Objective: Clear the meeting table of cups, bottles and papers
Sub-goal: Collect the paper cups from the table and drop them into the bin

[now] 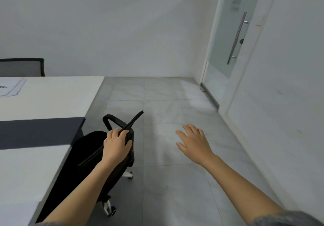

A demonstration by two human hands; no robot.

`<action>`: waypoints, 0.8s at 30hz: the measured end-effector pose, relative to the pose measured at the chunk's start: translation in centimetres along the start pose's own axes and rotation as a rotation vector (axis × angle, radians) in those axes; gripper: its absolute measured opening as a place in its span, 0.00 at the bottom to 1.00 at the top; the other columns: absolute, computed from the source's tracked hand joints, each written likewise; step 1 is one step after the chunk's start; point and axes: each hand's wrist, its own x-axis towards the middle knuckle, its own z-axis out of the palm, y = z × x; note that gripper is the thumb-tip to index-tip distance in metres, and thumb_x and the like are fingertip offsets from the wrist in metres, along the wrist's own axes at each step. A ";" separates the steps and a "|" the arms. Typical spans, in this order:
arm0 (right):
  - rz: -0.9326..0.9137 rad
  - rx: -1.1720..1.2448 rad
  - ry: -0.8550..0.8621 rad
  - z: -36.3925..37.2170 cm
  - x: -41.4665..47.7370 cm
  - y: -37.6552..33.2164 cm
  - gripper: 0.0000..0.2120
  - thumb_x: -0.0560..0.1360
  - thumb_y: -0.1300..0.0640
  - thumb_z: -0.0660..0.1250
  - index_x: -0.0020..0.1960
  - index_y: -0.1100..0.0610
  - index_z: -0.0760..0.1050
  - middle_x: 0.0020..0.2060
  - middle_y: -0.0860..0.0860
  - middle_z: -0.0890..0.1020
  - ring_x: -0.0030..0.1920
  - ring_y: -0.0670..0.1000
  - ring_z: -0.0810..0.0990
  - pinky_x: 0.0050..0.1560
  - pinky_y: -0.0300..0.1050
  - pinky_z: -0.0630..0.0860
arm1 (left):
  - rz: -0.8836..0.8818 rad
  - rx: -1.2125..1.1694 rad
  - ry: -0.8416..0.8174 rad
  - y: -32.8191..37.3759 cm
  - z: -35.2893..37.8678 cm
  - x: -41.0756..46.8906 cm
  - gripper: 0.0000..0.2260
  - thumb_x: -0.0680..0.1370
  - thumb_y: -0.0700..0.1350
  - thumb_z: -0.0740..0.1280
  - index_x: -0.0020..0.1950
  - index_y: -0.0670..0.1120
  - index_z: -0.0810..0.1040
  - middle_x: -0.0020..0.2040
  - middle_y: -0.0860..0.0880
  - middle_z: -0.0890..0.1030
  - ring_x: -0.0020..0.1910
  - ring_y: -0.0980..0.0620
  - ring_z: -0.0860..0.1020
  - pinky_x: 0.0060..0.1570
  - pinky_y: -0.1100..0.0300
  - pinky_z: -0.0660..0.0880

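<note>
My left hand (116, 146) grips a thin, flat black item (135, 118) seen edge-on; what it is I cannot tell. It slants from lower left to upper right above the back of a black office chair (87, 148). My right hand (194, 141) hovers over the floor with fingers spread and holds nothing. The white meeting table (52, 99), with a dark strip across it, fills the left side. A stack of white papers (10, 87) lies on it at the far left edge of view. No cups or bottles show.
The black chair on castors is pushed against the table's near right edge. Another dark chair (21, 67) stands behind the table by the wall. A frosted glass door (226, 50) with a long metal handle (237, 38) is at the right. Grey tiled floor (166, 92) lies ahead.
</note>
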 end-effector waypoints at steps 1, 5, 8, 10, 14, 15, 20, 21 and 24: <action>0.002 -0.037 -0.003 0.2 1.1 0.4 0.20 0.61 0.45 0.76 0.50 0.52 0.81 0.50 0.55 0.83 0.52 0.56 0.83 0.44 0.48 0.79 | -0.012 0.007 0.002 -0.1 0.3 1.0 0.21 0.78 0.49 0.61 0.70 0.47 0.67 0.72 0.44 0.65 0.73 0.43 0.57 0.68 0.47 0.61; -0.063 -0.035 -0.061 0.9 8.7 4.2 0.20 0.67 0.45 0.68 0.54 0.55 0.80 0.55 0.59 0.81 0.58 0.59 0.80 0.52 0.54 0.77 | -0.054 -0.029 0.018 1.1 2.7 8.7 0.20 0.78 0.49 0.61 0.69 0.46 0.68 0.71 0.43 0.65 0.72 0.42 0.58 0.66 0.47 0.63; -0.095 0.023 -0.134 1.0 15.4 7.3 0.24 0.79 0.47 0.56 0.73 0.54 0.61 0.74 0.58 0.59 0.75 0.57 0.56 0.71 0.54 0.55 | -0.094 -0.049 -0.004 2.0 4.4 15.5 0.21 0.78 0.50 0.61 0.70 0.46 0.67 0.71 0.43 0.65 0.72 0.42 0.59 0.66 0.47 0.63; -0.070 0.042 -0.143 1.2 19.1 8.9 0.26 0.80 0.46 0.53 0.75 0.51 0.54 0.76 0.55 0.53 0.76 0.53 0.49 0.73 0.51 0.49 | -0.101 -0.054 -0.014 2.8 5.1 19.0 0.21 0.78 0.50 0.61 0.70 0.47 0.67 0.72 0.43 0.65 0.72 0.42 0.59 0.67 0.47 0.63; -0.033 0.119 -0.129 2.4 25.8 12.3 0.27 0.80 0.44 0.52 0.76 0.49 0.50 0.76 0.53 0.51 0.76 0.53 0.48 0.73 0.50 0.50 | -0.114 -0.063 -0.051 4.1 7.0 25.6 0.21 0.79 0.51 0.59 0.71 0.48 0.66 0.72 0.44 0.64 0.72 0.43 0.58 0.67 0.48 0.62; -0.030 0.122 -0.133 3.0 27.0 13.0 0.28 0.80 0.44 0.53 0.76 0.49 0.50 0.76 0.53 0.51 0.76 0.53 0.49 0.72 0.50 0.51 | -0.114 -0.057 -0.061 4.4 7.4 26.8 0.21 0.79 0.51 0.59 0.71 0.48 0.65 0.72 0.44 0.64 0.73 0.43 0.58 0.67 0.48 0.61; -0.015 0.158 -0.147 5.8 35.7 17.9 0.28 0.79 0.43 0.54 0.76 0.49 0.51 0.76 0.53 0.52 0.75 0.53 0.50 0.72 0.50 0.52 | -0.141 -0.068 -0.065 6.3 9.8 35.0 0.20 0.79 0.51 0.59 0.71 0.48 0.66 0.73 0.45 0.64 0.72 0.44 0.58 0.68 0.48 0.60; -0.019 0.167 -0.129 6.4 37.5 18.9 0.28 0.79 0.43 0.54 0.76 0.49 0.51 0.75 0.53 0.53 0.75 0.53 0.51 0.71 0.50 0.53 | -0.142 -0.070 -0.059 6.8 10.2 36.6 0.20 0.79 0.51 0.59 0.70 0.48 0.66 0.72 0.45 0.64 0.72 0.44 0.59 0.68 0.49 0.60; -0.031 0.198 -0.097 7.8 43.3 22.1 0.28 0.78 0.42 0.55 0.75 0.49 0.53 0.75 0.53 0.54 0.75 0.53 0.52 0.71 0.49 0.53 | -0.144 -0.058 -0.023 8.1 11.8 42.0 0.18 0.79 0.50 0.60 0.68 0.48 0.69 0.71 0.45 0.66 0.71 0.45 0.61 0.67 0.49 0.61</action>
